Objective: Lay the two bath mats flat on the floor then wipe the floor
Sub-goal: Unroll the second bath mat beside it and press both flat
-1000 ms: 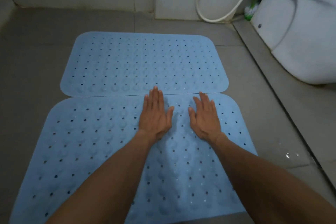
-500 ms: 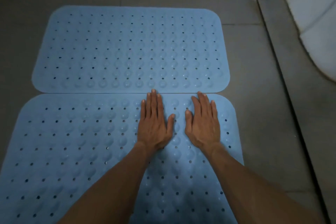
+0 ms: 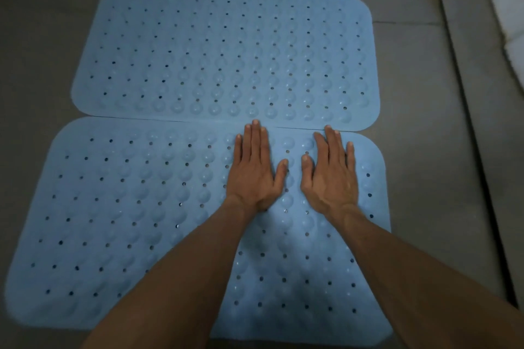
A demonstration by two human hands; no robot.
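The left hand and right hand are pressed flat, fingers straight, side by side but apart, on the far right part of the near mat, whose long axis runs left-right, while the far mat lies touching just beyond the fingertips.

The grey tiled floor carries two blue bath mats, far mat touching near mat.
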